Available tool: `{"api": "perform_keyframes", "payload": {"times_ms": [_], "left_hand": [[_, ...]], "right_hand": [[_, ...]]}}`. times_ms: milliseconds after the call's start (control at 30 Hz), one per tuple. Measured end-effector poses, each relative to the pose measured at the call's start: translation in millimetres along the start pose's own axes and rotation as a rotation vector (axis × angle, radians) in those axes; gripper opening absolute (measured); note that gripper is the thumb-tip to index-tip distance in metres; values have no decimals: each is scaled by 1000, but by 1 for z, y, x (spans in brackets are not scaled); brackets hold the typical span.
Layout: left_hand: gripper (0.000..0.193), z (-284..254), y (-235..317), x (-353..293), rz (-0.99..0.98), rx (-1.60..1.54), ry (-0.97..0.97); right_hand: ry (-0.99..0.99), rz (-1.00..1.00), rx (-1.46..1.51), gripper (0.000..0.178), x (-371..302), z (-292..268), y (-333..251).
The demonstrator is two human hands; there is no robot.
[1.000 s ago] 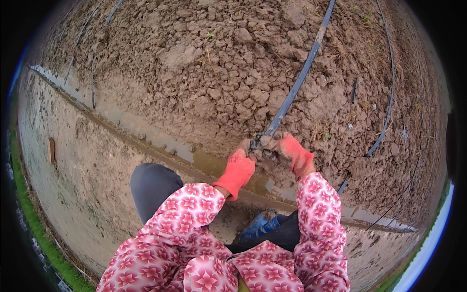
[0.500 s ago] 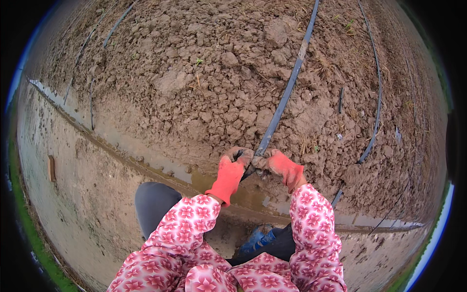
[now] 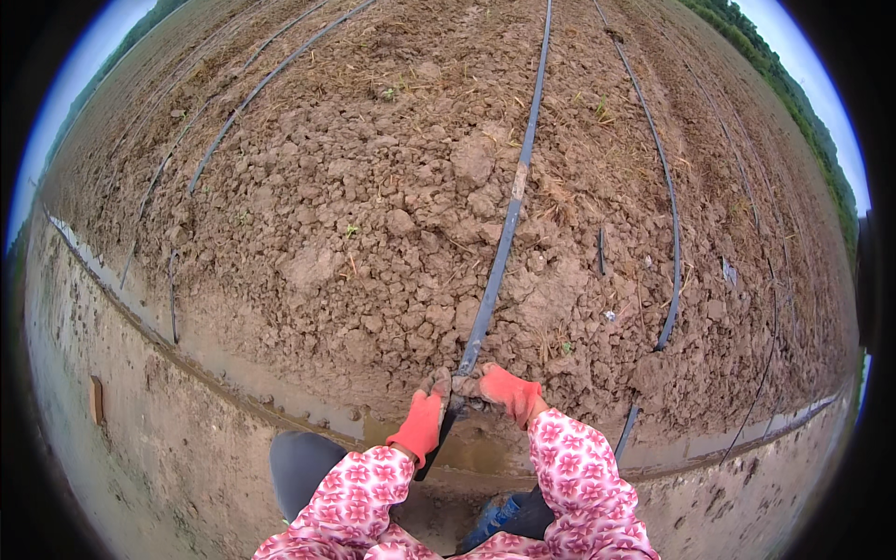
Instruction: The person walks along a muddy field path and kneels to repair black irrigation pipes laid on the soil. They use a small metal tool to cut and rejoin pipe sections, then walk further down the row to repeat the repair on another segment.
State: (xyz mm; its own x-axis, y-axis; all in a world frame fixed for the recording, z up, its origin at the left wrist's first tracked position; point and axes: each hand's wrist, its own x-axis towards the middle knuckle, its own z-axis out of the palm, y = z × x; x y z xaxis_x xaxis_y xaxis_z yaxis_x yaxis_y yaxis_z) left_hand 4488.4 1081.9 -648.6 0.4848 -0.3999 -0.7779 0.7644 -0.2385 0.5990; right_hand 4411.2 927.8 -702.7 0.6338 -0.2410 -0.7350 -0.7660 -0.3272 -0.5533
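A flat black drip hose (image 3: 504, 243) runs down the soil bed toward me and ends up between my hands. My left hand (image 3: 425, 415), in a muddy red-orange glove, is closed round it from the left. My right hand (image 3: 499, 387), gloved the same way, pinches it from the right, close beside the left. A darker length of hose (image 3: 437, 448) slants down below my hands toward the muddy water. Mud-coated fingertips hide the spot where the two lengths meet, so I cannot tell whether they are joined.
Cloddy brown soil (image 3: 373, 271) spreads ahead, crossed by more hoses (image 3: 667, 205). A shallow water-filled furrow (image 3: 308, 415) crosses in front of my legs. A short hose piece (image 3: 601, 252) lies right of the held hose. A brown strip (image 3: 96, 399) rests on the mud at left.
The view has tilted up, showing more of the field and sky. My hands stay together on the hose, and more of the dark length below them now shows.
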Motion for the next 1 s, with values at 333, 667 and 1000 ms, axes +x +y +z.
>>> {"api": "perform_keyframes", "payload": {"times_ms": [333,667,1000], "left_hand": [[47,-58,-87,46,421,835,69],[46,-20,-46,15,148,515,117],[35,-19,-26,-1,206,411,41]], "right_hand": [[-19,-37,123,39,0,0,2],[-58,-5,321,36,-19,-11,-4],[-180,-51,429,25,-43,-28,-46]]}}
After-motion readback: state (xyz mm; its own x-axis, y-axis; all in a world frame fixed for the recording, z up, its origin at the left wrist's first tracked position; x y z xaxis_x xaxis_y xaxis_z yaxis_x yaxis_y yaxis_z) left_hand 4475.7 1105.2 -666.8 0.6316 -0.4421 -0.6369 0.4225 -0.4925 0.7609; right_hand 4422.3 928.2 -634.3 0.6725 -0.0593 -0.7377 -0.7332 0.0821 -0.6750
